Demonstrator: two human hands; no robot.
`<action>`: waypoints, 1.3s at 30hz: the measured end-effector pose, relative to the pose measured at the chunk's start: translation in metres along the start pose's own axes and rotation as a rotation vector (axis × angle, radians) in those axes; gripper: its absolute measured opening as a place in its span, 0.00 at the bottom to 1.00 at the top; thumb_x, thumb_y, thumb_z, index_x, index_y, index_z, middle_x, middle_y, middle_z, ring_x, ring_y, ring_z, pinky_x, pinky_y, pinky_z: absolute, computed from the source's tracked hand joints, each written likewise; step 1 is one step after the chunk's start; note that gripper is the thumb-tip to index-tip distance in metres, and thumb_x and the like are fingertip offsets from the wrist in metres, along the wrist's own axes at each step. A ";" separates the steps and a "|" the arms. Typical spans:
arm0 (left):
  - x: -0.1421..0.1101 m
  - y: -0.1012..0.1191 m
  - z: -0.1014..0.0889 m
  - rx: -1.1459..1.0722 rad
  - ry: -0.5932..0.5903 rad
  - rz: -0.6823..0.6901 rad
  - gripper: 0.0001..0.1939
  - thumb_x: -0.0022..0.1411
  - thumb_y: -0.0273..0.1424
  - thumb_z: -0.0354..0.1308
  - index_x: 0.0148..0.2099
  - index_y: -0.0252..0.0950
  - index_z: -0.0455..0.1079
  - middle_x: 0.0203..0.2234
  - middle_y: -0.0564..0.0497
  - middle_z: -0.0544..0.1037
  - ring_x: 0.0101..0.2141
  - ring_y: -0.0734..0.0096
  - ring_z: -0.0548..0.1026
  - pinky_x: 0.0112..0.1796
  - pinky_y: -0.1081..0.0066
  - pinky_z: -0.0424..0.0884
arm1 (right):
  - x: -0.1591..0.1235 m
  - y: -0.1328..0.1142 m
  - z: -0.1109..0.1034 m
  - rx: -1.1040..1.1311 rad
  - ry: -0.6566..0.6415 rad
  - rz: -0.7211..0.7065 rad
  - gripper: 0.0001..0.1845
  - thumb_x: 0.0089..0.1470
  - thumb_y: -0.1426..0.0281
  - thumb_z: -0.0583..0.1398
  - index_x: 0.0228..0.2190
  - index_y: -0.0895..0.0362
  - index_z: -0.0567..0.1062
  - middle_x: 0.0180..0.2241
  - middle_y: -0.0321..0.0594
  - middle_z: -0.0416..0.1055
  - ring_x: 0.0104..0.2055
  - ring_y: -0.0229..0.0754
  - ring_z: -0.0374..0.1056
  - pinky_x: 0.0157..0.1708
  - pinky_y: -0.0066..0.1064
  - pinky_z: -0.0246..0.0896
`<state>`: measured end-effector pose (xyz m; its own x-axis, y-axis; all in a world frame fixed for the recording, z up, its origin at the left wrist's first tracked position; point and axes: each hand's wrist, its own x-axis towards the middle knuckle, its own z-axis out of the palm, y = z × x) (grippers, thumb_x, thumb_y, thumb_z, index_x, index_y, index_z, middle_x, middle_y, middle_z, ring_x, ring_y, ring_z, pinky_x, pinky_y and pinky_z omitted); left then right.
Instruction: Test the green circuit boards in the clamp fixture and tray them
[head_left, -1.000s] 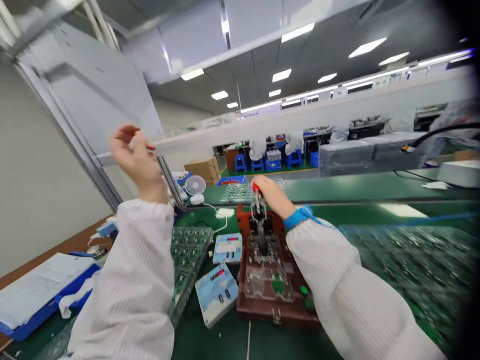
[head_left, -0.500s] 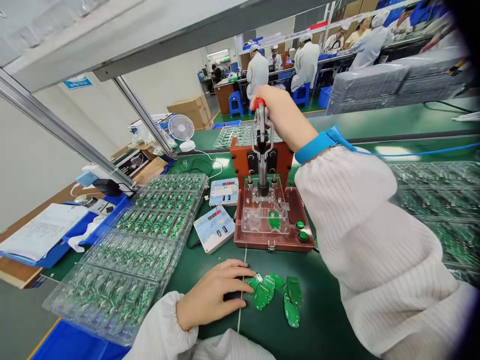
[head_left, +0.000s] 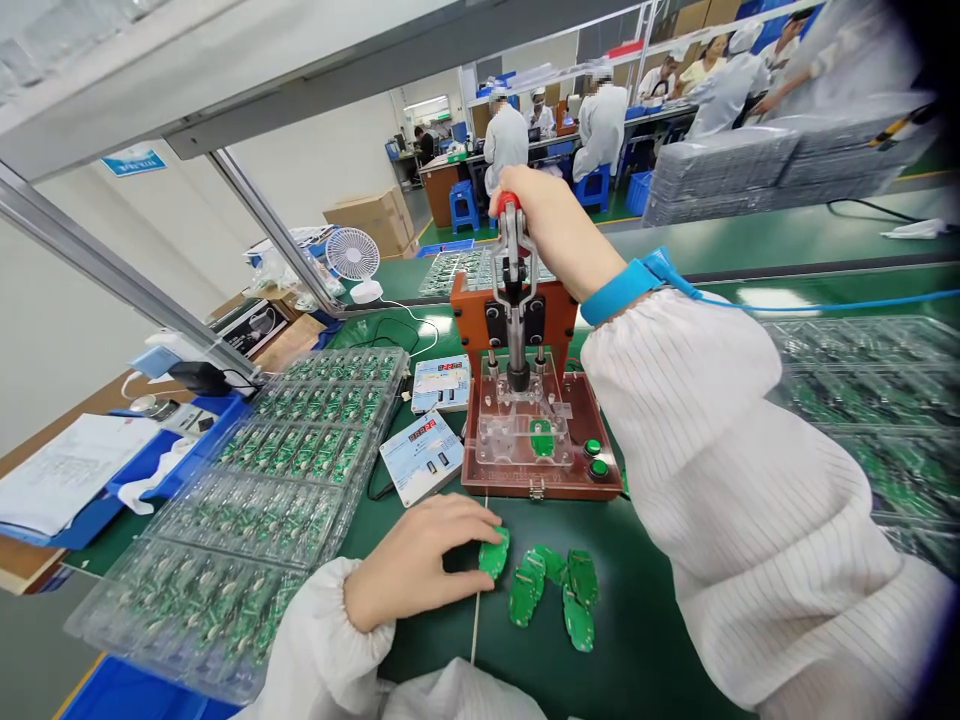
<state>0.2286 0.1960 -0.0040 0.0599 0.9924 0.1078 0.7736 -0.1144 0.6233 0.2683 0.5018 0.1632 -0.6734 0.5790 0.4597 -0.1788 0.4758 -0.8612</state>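
Note:
My right hand (head_left: 536,200) is wrapped round the red handle (head_left: 508,202) of the toggle clamp (head_left: 515,290) on a test fixture (head_left: 495,485). Under the fixture's clear plate lies one green circuit board (head_left: 541,437). Low on the green mat, my left hand (head_left: 424,550) grips another green circuit board (head_left: 493,555) by its edges, between thumb and fingers. Several loose green boards (head_left: 527,588) lie overlapping just to the right of it. A blue wrist strap (head_left: 619,290) with a cord circles my right wrist.
Two meter boxes (head_left: 421,458) with red digits stand left of the fixture. Clear trays of boards (head_left: 300,450) fill the left side, and another tray (head_left: 847,400) lies beyond my right arm. A small fan (head_left: 352,255) stands behind. Co-workers (head_left: 506,135) sit across the room.
My left hand has closed on one board and drawn it left, apart from the other loose boards. My right hand stays on the clamp handle. The whole view has shifted slightly.

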 end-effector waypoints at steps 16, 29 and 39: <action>0.075 -0.028 -0.011 0.202 0.324 0.025 0.08 0.66 0.33 0.65 0.47 0.40 0.77 0.54 0.47 0.79 0.58 0.53 0.71 0.58 0.49 0.69 | -0.003 -0.001 -0.002 -0.019 0.014 -0.001 0.21 0.67 0.67 0.49 0.21 0.49 0.63 0.21 0.35 0.62 0.25 0.41 0.57 0.31 0.37 0.56; 0.073 -0.039 -0.001 0.189 0.375 0.074 0.06 0.68 0.31 0.61 0.46 0.39 0.75 0.54 0.48 0.78 0.62 0.52 0.68 0.62 0.48 0.65 | 0.003 0.001 0.000 0.026 0.024 0.000 0.23 0.69 0.73 0.50 0.20 0.51 0.64 0.19 0.31 0.59 0.24 0.37 0.53 0.27 0.32 0.53; 0.039 -0.011 0.040 0.010 0.766 0.192 0.07 0.67 0.20 0.57 0.42 0.37 0.72 0.36 0.50 0.78 0.40 0.68 0.76 0.43 0.66 0.74 | 0.003 -0.014 -0.002 -0.088 0.162 -0.104 0.17 0.69 0.76 0.54 0.27 0.60 0.74 0.22 0.29 0.65 0.25 0.31 0.60 0.30 0.26 0.59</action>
<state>0.2478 0.2378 -0.0379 -0.2556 0.6467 0.7186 0.7999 -0.2761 0.5329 0.2700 0.4981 0.1767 -0.5290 0.6190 0.5805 -0.1731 0.5909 -0.7879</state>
